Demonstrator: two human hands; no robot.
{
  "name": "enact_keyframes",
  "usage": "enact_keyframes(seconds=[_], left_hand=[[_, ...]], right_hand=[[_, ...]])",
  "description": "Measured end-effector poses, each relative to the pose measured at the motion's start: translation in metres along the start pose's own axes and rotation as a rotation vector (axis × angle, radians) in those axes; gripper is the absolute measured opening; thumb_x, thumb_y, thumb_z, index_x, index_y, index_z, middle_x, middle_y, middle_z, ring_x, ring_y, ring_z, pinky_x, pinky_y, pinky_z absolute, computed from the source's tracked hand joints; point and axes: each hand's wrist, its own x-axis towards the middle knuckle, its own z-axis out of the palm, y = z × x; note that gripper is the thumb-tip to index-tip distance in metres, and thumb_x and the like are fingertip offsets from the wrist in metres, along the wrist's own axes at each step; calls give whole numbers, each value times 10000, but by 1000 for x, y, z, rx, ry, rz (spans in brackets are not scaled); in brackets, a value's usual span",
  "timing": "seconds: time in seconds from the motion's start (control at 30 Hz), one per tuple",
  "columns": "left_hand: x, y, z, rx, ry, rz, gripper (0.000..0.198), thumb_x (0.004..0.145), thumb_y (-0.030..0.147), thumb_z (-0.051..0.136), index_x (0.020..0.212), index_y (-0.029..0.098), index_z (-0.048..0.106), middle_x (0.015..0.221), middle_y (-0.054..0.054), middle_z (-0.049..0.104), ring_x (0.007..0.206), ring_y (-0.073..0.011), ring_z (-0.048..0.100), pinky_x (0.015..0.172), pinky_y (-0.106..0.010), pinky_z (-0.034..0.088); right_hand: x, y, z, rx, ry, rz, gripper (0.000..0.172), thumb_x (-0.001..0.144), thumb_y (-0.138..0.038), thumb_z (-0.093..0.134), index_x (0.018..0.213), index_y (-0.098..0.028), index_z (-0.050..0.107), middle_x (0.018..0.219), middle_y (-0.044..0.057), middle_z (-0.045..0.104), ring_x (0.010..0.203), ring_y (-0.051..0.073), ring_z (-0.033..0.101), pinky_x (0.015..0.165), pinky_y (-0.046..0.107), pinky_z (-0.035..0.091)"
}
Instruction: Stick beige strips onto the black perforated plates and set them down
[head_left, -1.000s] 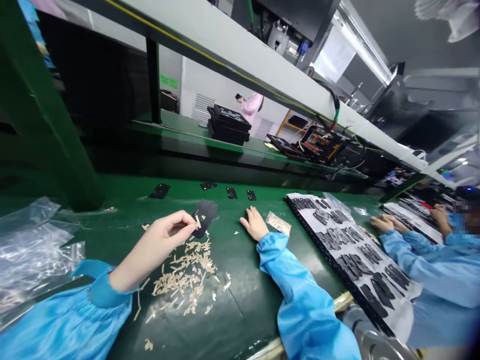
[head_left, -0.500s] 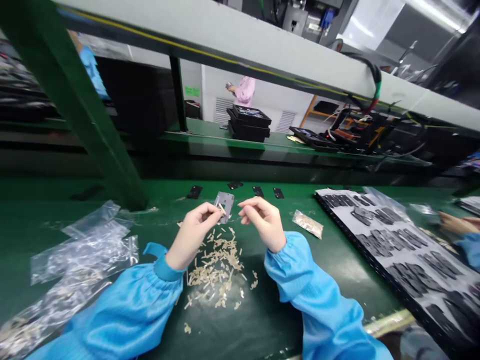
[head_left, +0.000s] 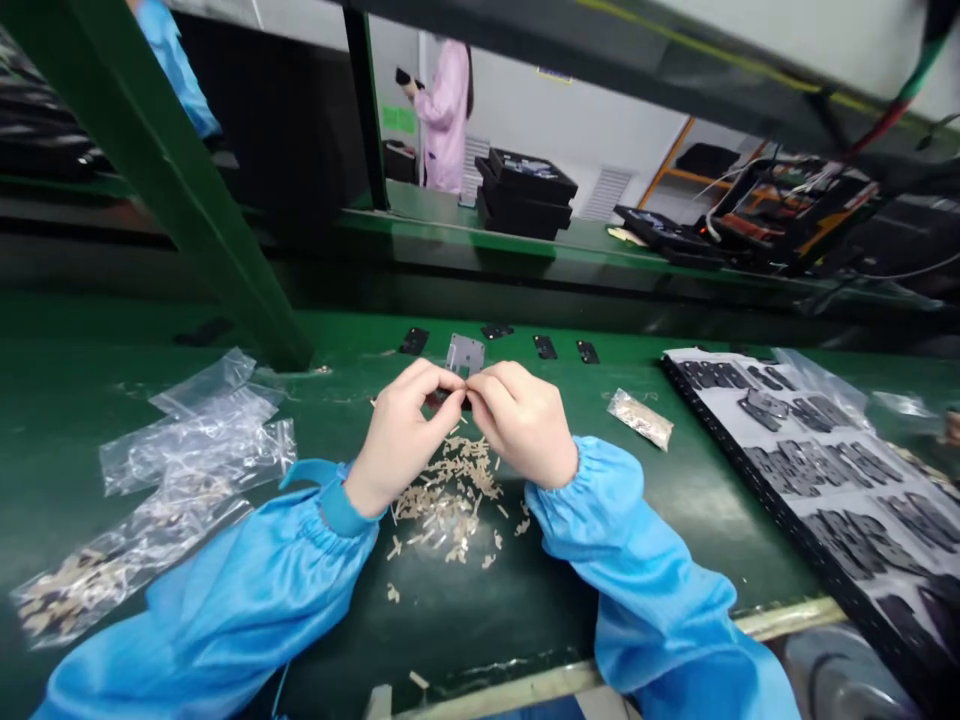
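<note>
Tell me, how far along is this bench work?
Done, it seems: four dark pieces lie in a row on the green bench. In hand: the left hand and right hand pinch a grey plate. Still left, apparently: loose beige strips heaped below, and a board of dark pieces.

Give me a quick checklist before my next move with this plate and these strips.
Plate held: ok, pinched between left hand and right hand.
Strip seated on plate: cannot tell, fingers hide that edge.
Strip pile within reach: ok, directly below the hands.
Stray strips: not ok, a few lie apart from the pile.
Black parts: ok, spaced in a row beyond the plate.
</note>
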Motion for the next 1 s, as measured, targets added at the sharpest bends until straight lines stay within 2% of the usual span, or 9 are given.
enact_keyframes(seconds=[0.13, 0.33, 0.53, 0.67, 0.87, 1.0], left_hand=[[0, 2, 0, 84, 21, 13, 102, 774, 104, 514, 716, 156, 580, 697, 13, 514, 672, -109, 486, 627, -231, 382], [2, -1, 2, 82, 10, -6, 101, 762, 109, 522, 688, 157, 572, 676, 17, 509, 657, -106, 489, 598, -226, 379], [4, -1, 1, 92, -13, -21, 107, 756, 106, 522, 675, 159, 565, 660, 22, 494, 639, -102, 477, 583, -223, 367], [4, 0, 1, 77, -26, -13, 125, 751, 97, 517, 648, 163, 544, 646, 24, 479, 632, -103, 471, 587, -225, 366], [3, -1, -1, 27, -59, -34, 128, 767, 121, 508, 655, 170, 546, 637, 27, 474, 609, -107, 461, 569, -228, 362], [2, -1, -1, 24, -63, -29, 134, 774, 136, 501, 651, 171, 542, 650, 23, 478, 616, -111, 467, 572, -231, 364]], right_hand=[[0, -2, 3, -93, 30, -52, 211, 866, -119, 431, 749, -145, 605, 715, 44, 623, 697, 143, 559, 577, 254, 411], [-1, 0, 5, -124, 51, -71, 209, 854, -107, 450, 714, -151, 599, 684, 32, 616, 664, 135, 552, 538, 255, 380], [-1, 2, 5, -70, -14, -53, 218, 873, -122, 430, 734, -150, 596, 684, 32, 608, 681, 128, 555, 550, 242, 380], [-2, 2, 6, -71, 6, -68, 223, 870, -114, 430, 723, -141, 597, 686, 43, 611, 680, 136, 556, 562, 247, 389], [-2, 6, 2, 9, -47, -67, 220, 883, -140, 423, 764, -146, 608, 714, 43, 630, 701, 130, 567, 594, 233, 421], [-2, 4, 2, -7, -39, -69, 226, 875, -128, 421, 748, -145, 607, 698, 45, 622, 698, 134, 564, 597, 235, 425]])
